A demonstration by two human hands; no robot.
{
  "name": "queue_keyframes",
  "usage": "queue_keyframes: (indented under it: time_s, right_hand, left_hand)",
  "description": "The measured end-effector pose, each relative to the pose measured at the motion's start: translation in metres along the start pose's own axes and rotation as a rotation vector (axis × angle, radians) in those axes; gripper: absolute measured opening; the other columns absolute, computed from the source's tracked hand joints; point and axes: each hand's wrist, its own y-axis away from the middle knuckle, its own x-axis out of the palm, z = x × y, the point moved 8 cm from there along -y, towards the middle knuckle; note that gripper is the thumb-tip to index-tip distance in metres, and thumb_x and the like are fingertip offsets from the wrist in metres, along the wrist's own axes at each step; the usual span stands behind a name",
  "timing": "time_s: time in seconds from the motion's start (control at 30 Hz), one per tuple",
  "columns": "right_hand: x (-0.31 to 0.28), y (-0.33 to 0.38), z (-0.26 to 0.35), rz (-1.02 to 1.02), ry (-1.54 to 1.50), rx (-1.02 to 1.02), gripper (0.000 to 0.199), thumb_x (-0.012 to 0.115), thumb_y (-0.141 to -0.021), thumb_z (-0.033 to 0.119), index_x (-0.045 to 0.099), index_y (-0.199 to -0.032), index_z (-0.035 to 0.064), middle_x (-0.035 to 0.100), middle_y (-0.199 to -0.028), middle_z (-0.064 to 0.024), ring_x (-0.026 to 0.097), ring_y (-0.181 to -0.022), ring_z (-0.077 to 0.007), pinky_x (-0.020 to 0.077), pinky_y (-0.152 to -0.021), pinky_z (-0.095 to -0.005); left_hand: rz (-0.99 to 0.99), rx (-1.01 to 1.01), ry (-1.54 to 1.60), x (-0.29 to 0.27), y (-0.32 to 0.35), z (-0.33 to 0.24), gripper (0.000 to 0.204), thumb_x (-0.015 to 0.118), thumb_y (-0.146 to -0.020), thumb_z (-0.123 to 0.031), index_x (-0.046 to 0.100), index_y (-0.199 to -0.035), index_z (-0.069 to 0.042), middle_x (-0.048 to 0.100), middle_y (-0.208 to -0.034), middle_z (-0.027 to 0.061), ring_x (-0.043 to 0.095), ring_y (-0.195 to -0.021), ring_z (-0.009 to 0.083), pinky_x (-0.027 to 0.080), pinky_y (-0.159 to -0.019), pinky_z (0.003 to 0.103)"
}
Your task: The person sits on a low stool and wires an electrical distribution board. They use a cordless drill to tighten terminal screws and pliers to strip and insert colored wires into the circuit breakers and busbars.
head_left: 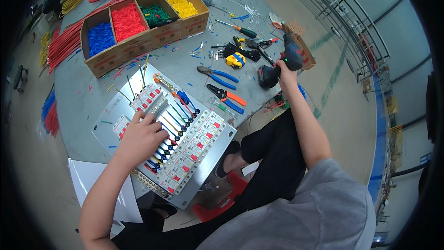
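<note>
My right hand (287, 73) is wrapped round the grip of a black cordless drill (293, 54), held up past the table's right edge and away from the panel. A small green light glows on the drill. On the left, my left hand (142, 140) lies palm down over a metal mounting panel (203, 169), fingers bent but apart. Its fingertips touch near the lower edge of an upper block of circuit breakers (150, 98); the exact contact is hidden. Coloured wires (172, 122) run to a row of white breakers with red switches (194, 146).
A cardboard box (152, 39) holds blue, red, green and yellow sleeves. Cutting pliers (217, 76), wire strippers (226, 98), a tape measure (235, 60) and a screwdriver (240, 29) lie on the table. Red wire bundles (69, 48) rest at left; a red stool (224, 201) stands below.
</note>
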Motion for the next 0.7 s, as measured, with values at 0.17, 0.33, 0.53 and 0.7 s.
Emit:
queue_keyframes:
  time_s: [0.17,0.33,0.53,0.7]
  right_hand:
    - [-0.012,-0.001,0.003,-0.058,0.089,-0.040,0.045,0.073,-0.094,0.001,0.063,-0.138,0.0034,0.065,-0.105,-0.0041,0.066,-0.092,-0.0165,0.0564,-0.087,-0.0344]
    - [-0.021,-0.008,-0.003,-0.030,0.095,0.032,0.047,0.080,-0.095,0.011,0.065,-0.138,0.0050,0.068,-0.112,-0.0038,0.066,-0.103,-0.0163,0.0546,-0.093,-0.0342]
    - [-0.103,0.053,0.020,-0.283,0.856,-0.128,0.079,0.092,-0.084,0.029,0.055,-0.141,-0.0094,0.062,-0.129,-0.0248,0.064,-0.119,-0.0333,0.0504,-0.105,-0.0426]
    - [0.124,0.200,0.074,0.473,0.639,-0.138,0.025,0.082,-0.098,0.024,0.076,-0.094,-0.0005,0.072,-0.082,-0.0037,0.066,-0.081,-0.0116,0.0519,-0.080,-0.0305]
  left_hand:
    - [-0.087,-0.083,-0.020,-0.016,0.008,0.007,0.010,0.083,-0.086,-0.021,0.079,-0.091,-0.013,0.070,-0.099,0.0027,0.064,-0.111,0.0264,0.047,-0.106,0.045]
    - [-0.244,-0.218,-0.013,-0.032,0.021,0.021,0.018,0.082,-0.087,-0.015,0.076,-0.102,-0.009,0.068,-0.117,0.0090,0.061,-0.121,0.0338,0.047,-0.106,0.048]
    - [-0.339,-0.396,0.078,-0.028,0.034,0.044,0.036,0.076,-0.094,-0.017,0.069,-0.128,-0.008,0.062,-0.137,0.0145,0.057,-0.130,0.0376,0.045,-0.111,0.052]
    - [-0.380,-0.537,0.126,-0.014,0.083,0.062,0.039,0.075,-0.095,-0.017,0.065,-0.131,-0.006,0.063,-0.137,0.0147,0.059,-0.128,0.0372,0.045,-0.110,0.049]
